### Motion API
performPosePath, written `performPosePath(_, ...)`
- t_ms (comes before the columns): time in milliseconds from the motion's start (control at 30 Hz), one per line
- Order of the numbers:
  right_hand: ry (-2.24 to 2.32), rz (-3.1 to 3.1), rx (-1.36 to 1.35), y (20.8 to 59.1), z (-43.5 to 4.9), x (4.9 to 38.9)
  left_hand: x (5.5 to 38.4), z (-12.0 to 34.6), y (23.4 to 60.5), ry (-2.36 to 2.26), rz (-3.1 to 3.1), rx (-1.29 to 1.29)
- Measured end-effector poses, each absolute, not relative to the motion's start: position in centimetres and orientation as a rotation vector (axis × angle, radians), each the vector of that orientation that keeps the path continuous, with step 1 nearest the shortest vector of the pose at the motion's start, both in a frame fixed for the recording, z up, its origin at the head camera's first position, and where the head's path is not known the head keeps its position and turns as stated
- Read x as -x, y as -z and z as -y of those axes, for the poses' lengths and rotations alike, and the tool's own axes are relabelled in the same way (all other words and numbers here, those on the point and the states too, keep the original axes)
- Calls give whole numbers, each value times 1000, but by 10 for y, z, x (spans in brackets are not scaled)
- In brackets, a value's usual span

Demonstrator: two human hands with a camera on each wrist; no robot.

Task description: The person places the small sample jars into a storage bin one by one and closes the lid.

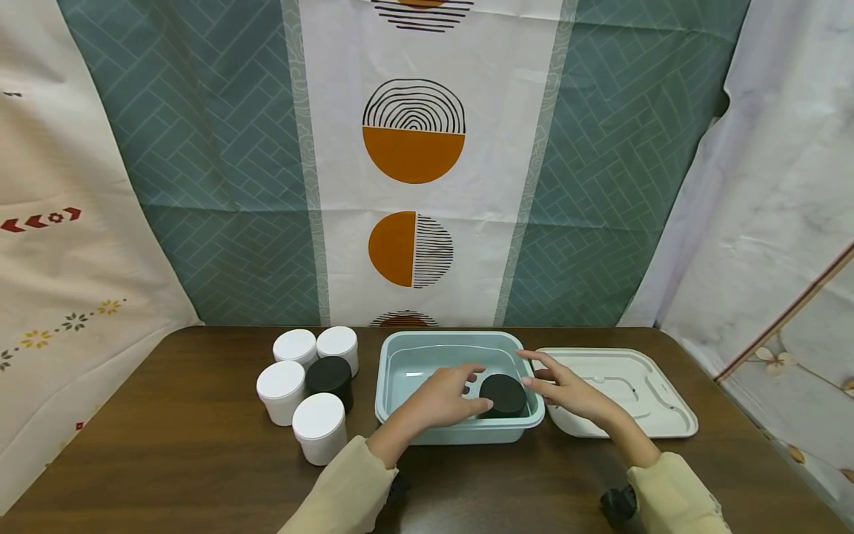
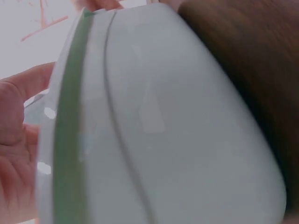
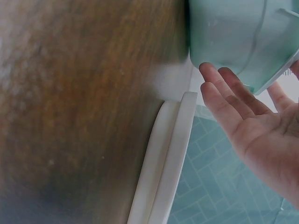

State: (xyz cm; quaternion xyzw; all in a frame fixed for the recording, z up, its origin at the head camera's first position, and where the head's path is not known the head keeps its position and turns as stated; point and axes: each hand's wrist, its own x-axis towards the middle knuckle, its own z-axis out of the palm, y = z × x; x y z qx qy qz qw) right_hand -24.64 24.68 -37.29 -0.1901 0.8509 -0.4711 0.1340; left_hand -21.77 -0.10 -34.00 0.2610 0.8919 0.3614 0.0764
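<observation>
Black jar [image 1: 503, 395] in the front right corner of a pale blue tub [image 1: 460, 435], lid upward and apparently upright; its base is hidden by the tub's front wall. Seen from above, the jar's top is round and offers no long axis, whereas the tub's long side runs left to right. The jar lies between the two hands: to the right of the left hand [image 1: 440, 398] and to the left of the right hand [image 1: 567, 389]. The left hand is nearer, its thumb overlapping the lid's edge in the head view, though contact cannot be confirmed. Its fingers are loosely bent and parted from the thumb, with no hold visible. The right hand, at the tub's right rim, has its fingers spread and grasps nothing; one fingertip is just beside the jar. To the right, a white tray-like lid [image 1: 623, 389] lies on the brown table [image 1: 200, 460]. Left of the tub, four white jars [image 1: 319, 419] stand around a second black jar [image 1: 330, 378]. Behind hangs a patterned curtain [image 1: 227, 148].
</observation>
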Motion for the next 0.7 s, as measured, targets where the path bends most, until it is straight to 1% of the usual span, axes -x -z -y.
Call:
performPosePath(333,1363,-2473,565,372,-247,246,208,45,324,-1243,-2708,-846)
performPosePath(700,1359,-2473,570,372,-247,246,190,104,314,-1370,-2900,-747)
